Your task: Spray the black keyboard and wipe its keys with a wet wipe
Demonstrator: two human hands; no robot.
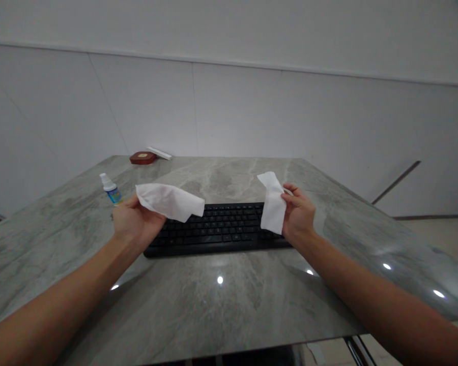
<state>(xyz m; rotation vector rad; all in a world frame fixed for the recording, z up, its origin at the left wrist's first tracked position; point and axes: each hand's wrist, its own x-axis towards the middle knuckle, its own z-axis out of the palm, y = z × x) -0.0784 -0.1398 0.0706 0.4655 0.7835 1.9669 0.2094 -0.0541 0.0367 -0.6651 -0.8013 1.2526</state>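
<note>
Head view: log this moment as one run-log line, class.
left hand: holds white tissue | right hand: holds second tissue | black keyboard: on table

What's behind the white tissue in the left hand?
Around the white tissue, part of the black keyboard shows below right and gray marbled tabletop above. Covered: the keyboard's far-left corner and the fingertips of the left hand.

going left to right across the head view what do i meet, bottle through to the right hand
white-capped bottle → left hand → first white sheet → second white sheet → right hand
</note>
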